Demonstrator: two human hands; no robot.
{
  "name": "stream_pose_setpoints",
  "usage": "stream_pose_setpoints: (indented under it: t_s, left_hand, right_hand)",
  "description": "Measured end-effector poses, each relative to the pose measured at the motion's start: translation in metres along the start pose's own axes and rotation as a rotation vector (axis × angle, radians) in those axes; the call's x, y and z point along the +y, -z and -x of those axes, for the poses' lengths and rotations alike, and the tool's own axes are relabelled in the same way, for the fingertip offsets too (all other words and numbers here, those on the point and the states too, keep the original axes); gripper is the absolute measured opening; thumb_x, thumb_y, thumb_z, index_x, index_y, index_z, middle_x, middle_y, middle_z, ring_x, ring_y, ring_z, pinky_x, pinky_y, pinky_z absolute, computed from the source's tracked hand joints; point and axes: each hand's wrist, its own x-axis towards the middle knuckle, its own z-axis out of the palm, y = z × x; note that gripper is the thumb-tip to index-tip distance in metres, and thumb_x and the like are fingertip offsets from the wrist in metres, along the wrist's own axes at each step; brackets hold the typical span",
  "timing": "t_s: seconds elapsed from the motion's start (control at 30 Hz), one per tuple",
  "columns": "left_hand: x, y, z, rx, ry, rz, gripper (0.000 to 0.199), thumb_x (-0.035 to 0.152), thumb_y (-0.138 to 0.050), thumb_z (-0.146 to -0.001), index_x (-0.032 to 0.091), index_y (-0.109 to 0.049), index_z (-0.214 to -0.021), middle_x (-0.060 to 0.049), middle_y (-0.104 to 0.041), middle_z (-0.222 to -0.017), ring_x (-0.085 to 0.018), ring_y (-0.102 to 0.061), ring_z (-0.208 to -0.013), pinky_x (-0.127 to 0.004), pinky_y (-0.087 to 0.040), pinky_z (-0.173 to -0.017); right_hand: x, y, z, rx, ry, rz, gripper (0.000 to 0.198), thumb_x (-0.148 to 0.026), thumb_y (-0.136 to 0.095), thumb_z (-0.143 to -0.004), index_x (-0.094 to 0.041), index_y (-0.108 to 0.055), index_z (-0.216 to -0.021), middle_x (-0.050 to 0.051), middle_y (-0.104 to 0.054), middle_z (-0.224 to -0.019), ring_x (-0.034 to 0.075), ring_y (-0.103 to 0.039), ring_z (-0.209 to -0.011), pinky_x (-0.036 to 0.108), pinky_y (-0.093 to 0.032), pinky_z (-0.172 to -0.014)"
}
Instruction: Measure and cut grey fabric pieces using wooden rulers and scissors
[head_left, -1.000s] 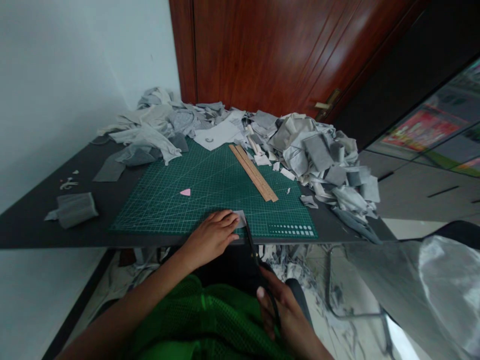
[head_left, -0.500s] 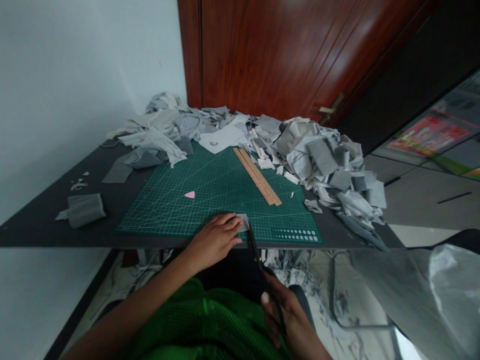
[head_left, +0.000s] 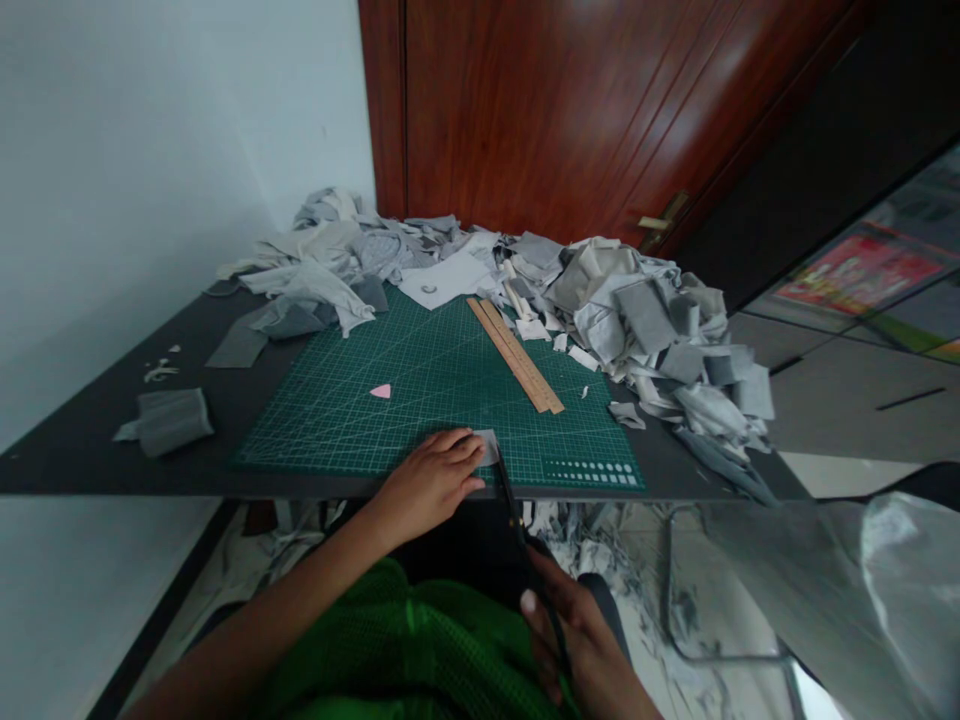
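My left hand (head_left: 429,478) lies flat near the front edge of the green cutting mat (head_left: 337,420), fingers stretched out over a small grey piece of fabric (head_left: 488,447). Part of that piece is hidden under the fingertips. My right hand (head_left: 574,625), below the table edge, is wrapped round the handles of black scissors (head_left: 513,515). Their blades point away from me and reach the fabric's right edge; whether they are parted is hard to tell. Further left on the mat lies a small pink pointed piece (head_left: 381,391).
Two wooden rulers (head_left: 517,355) lie on the mat. Heaps of grey fabric scraps (head_left: 637,300) line the back and right of the table. A rolled grey cloth (head_left: 174,422) and small white bits (head_left: 161,371) are at left. Scraps litter the floor below.
Both hands, the scissors and the fabric piece stay almost where they were. The whole view has shifted very slightly.
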Motion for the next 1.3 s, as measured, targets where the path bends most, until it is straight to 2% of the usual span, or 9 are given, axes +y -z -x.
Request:
stream_pose_setpoints:
  t_s: [0.27,0.5,0.73,0.83,0.97,1.07,1.2,1.3]
  left_hand:
    - [0.001,0.001,0.000,0.004,0.001,-0.001,0.037,0.031,-0.054,-0.103,0.019,-0.057,-0.137,-0.009,-0.063,-0.141,-0.028,-0.048,-0.140,-0.047,-0.043,-0.115]
    - [0.001,0.002,0.000,-0.008,0.005,0.009,0.037,0.031,-0.054,-0.103,0.019,-0.058,-0.137,-0.009,-0.062,-0.142,-0.029,-0.047,-0.140,-0.048,-0.042,-0.115]
    - [0.000,0.002,0.001,-0.013,0.002,0.012,0.038,0.032,-0.053,-0.103,0.018,-0.057,-0.138,-0.010,-0.062,-0.142,-0.029,-0.047,-0.141,-0.048,-0.041,-0.116]
    - [0.001,0.001,0.001,-0.006,0.002,0.012,0.037,0.031,-0.054,-0.103,0.019,-0.058,-0.137,-0.010,-0.063,-0.141,-0.029,-0.047,-0.140,-0.048,-0.041,-0.116]
    - [0.000,0.000,0.001,-0.006,0.002,0.008,0.036,0.032,-0.056,-0.102,0.019,-0.059,-0.136,-0.010,-0.062,-0.142,-0.029,-0.048,-0.140,-0.048,-0.041,-0.116]
    - [-0.001,-0.002,0.002,0.010,0.002,0.018,0.038,0.032,-0.057,-0.102,0.019,-0.058,-0.137,-0.010,-0.062,-0.142,-0.029,-0.048,-0.141,-0.047,-0.040,-0.117]
    - [-0.002,-0.004,0.002,0.017,0.002,0.016,0.040,0.033,-0.059,-0.101,0.017,-0.058,-0.137,-0.010,-0.062,-0.143,-0.029,-0.049,-0.140,-0.046,-0.041,-0.117]
    - [-0.003,-0.005,0.002,0.015,0.008,0.025,0.041,0.035,-0.059,-0.101,0.016,-0.058,-0.138,-0.011,-0.062,-0.143,-0.029,-0.051,-0.140,-0.046,-0.041,-0.118]
  right_hand:
    - [-0.008,-0.002,0.002,-0.069,0.017,0.034,0.099,-0.072,-0.070,-0.082,-0.013,-0.040,-0.155,-0.012,-0.038,-0.050,0.007,-0.034,-0.039,0.017,-0.033,-0.034]
    - [-0.007,-0.004,0.003,-0.045,0.017,0.029,0.096,-0.069,-0.070,-0.084,-0.012,-0.040,-0.155,-0.012,-0.037,-0.049,0.007,-0.032,-0.038,0.017,-0.032,-0.035]
    - [-0.012,-0.004,0.004,-0.048,0.012,0.029,0.099,-0.071,-0.073,-0.079,-0.013,-0.044,-0.154,-0.013,-0.035,-0.047,0.008,-0.033,-0.037,0.017,-0.034,-0.034]
    - [-0.013,-0.005,0.005,-0.038,0.027,0.044,0.093,-0.070,-0.072,-0.081,-0.013,-0.048,-0.151,-0.012,-0.036,-0.047,0.007,-0.034,-0.037,0.017,-0.034,-0.034]
    - [-0.010,-0.004,0.004,-0.067,0.046,0.066,0.092,-0.069,-0.070,-0.084,-0.012,-0.046,-0.153,-0.011,-0.042,-0.048,0.007,-0.036,-0.036,0.018,-0.037,-0.034]
    - [-0.007,-0.004,0.003,-0.046,0.035,0.018,0.093,-0.069,-0.072,-0.082,-0.011,-0.047,-0.151,-0.012,-0.040,-0.048,0.007,-0.035,-0.036,0.018,-0.039,-0.035]
    - [-0.007,-0.004,0.003,0.000,0.015,-0.093,0.088,-0.072,-0.076,-0.076,-0.015,-0.056,-0.140,-0.011,-0.043,-0.054,0.005,-0.034,-0.036,0.016,-0.034,-0.032]
    - [-0.011,-0.004,0.001,0.014,0.019,-0.108,0.084,-0.070,-0.076,-0.078,-0.016,-0.054,-0.139,-0.012,-0.042,-0.055,0.005,-0.033,-0.035,0.016,-0.033,-0.032]
